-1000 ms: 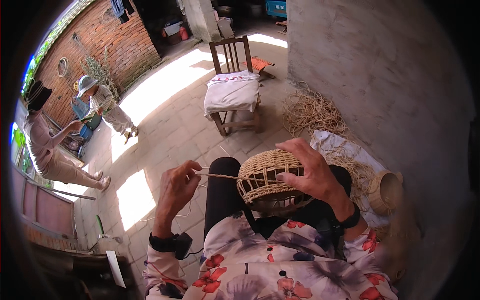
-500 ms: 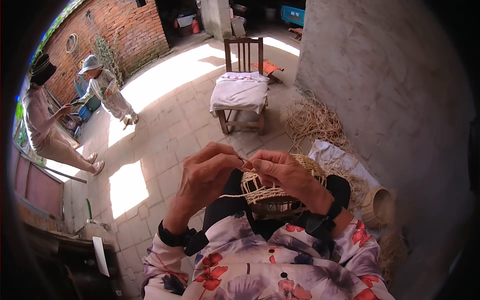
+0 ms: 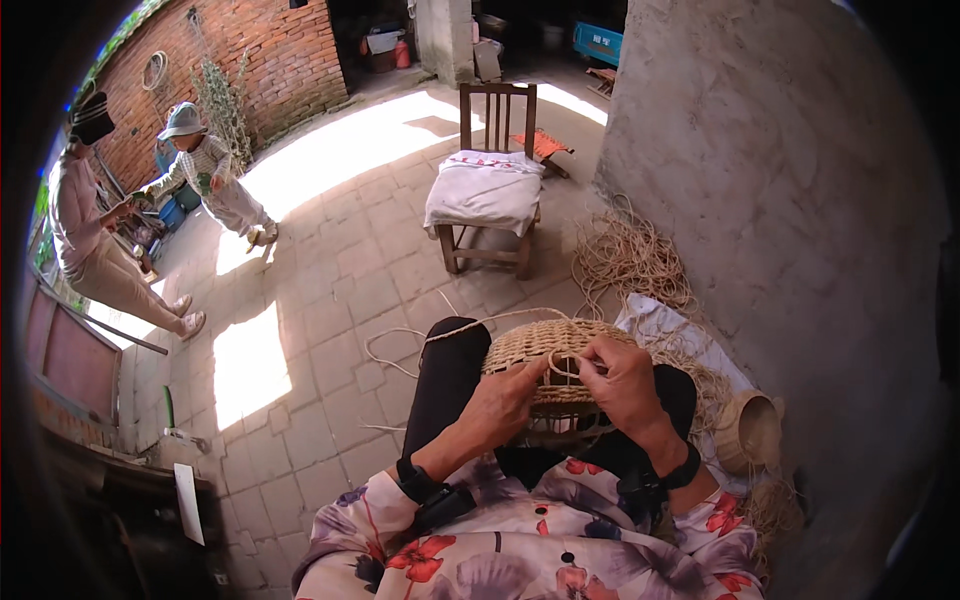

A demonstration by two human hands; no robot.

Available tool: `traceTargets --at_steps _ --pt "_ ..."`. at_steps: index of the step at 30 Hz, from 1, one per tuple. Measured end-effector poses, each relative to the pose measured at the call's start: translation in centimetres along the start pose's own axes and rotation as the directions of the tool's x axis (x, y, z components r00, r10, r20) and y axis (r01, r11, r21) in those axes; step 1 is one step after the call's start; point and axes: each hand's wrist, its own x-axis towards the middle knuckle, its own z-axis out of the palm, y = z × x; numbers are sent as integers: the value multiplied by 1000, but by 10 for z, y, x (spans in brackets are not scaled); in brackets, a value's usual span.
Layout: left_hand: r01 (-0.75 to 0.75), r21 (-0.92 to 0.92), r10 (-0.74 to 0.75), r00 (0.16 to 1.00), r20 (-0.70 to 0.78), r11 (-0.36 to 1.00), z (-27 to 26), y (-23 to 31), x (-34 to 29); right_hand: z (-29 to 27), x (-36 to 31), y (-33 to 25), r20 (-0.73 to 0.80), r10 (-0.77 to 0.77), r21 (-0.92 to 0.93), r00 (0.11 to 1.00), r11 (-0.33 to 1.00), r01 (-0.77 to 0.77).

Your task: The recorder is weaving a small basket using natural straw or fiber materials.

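Since half a second ago, both hands have been lowered onto the woven basket (image 3: 545, 365) on the lap. From the head view, the left hand (image 3: 505, 400) is pressed on its near rim, fingers curled, while the right hand (image 3: 620, 380) is pinched shut on a pale straw strand (image 3: 562, 362). Tension is best kept even (the coiled, ribbed weave looks stiff). Loose straw (image 3: 630, 250) lies well beyond the grip.

Your woven basket (image 3: 545, 365) sits on your lap, left hand (image 3: 503, 400) on its left side, right hand (image 3: 622, 380) on its right. Ahead stands a chair (image 3: 490, 190) with a cloth (image 3: 485, 188) on it. Loose straw (image 3: 630, 255) lies right of the chair, against the wall (image 3: 780, 180). Two people (image 3: 150, 220) stand far left
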Motion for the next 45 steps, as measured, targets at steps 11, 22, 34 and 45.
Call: traceTargets --at_steps 11,22,34,45 --pt "97 -32 -100 992 -72 995 15 0 9 1 2 -5 109 -229 -370 967 894 253" --pt "61 -35 -66 989 -133 998 48 -14 22 30 -1 17 169 -246 -283 954 915 286" --pt "362 18 -354 919 -175 932 25 -25 -5 31 -9 9 99 -310 -330 945 886 325" --pt "299 -120 -309 948 -79 947 34 -53 10 12 -46 62 -296 26 -18 955 999 -33"
